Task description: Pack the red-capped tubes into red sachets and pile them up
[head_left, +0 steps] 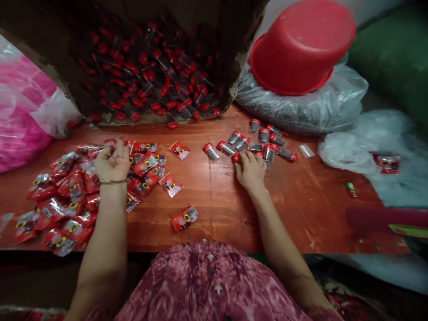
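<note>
My left hand (112,162), with a thin bracelet on the wrist, is curled over a heap of red printed sachets (67,196) on the left of the wooden table (214,209), its fingers pinched on a sachet (107,145). My right hand (250,169) rests on the table among several small red-capped vials (264,145), its fingertips closed on one vial's red cap (236,157). A few single sachets (184,218) lie between the two hands.
A torn cardboard box (154,71) full of red-capped vials lies open at the back. A red bucket (301,44) sits upturned on a clear bag of dark contents (301,107). Pink plastic bags (23,111) lie far left, clear bags (368,151) far right.
</note>
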The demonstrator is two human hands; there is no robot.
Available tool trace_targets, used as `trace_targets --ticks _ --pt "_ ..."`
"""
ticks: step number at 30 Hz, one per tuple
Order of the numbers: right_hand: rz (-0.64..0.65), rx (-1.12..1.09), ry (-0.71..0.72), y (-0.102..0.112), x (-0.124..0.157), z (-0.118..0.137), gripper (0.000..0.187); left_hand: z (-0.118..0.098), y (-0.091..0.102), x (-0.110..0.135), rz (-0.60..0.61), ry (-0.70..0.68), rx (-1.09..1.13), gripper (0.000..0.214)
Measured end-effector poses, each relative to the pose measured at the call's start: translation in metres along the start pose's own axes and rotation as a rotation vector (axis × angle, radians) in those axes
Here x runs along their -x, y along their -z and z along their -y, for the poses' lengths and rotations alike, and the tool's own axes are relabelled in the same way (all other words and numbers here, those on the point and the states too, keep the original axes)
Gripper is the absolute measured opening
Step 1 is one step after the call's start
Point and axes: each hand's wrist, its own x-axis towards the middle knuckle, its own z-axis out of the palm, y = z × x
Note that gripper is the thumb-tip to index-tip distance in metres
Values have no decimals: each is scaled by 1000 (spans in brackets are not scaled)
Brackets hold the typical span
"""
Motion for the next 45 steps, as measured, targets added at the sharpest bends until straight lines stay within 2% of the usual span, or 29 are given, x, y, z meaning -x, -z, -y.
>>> trace_targets --ticks 2,3,4,6,8,11,14,17,20,25,30,36,42,45 --pt "14 8 39 1 9 8 42 8 -6 7 -34 110 12 22" --pt "16 6 51 1 15 12 44 13 -9 12 -52 117 12 24" --pt "14 0 54 0 21 16 47 20 -12 17 -48 87 -12 27" --pt "-2 -21 50 -4 34 23 52 36 -18 26 -22 -69 -127 32" --pt "-24 -43 42 -10 42 28 54 54 -25 32 88 -312 -375 36" --pt "-43 -65 44 -17 46 29 51 78 -38 33 340 -636 -993 34" --pt "-57 -83 47 -20 45 27 48 95 -49 32 472 -760 -1519 34" --pt "-64 -92 53 -21 45 26 48 107 -50 35 534 -818 -1749 35" --pt "-64 -100 52 -21 45 26 48 118 -44 45 642 -878 -1776 31" --pt "-59 -117 32 -21 44 28 47 128 -35 66 761 -842 -1708 27" --pt "-46 -124 28 -20 43 28 46 125 -32 70 736 -807 -1671 24" --pt "-25 -113 23 -19 42 28 47 131 -30 67 675 -807 -1611 25" --pt "-28 -120 17 -18 42 30 46 132 -25 68 744 -834 -1570 29" --pt "-28 -128 18 -20 42 30 45 132 -28 69 711 -805 -1562 26"
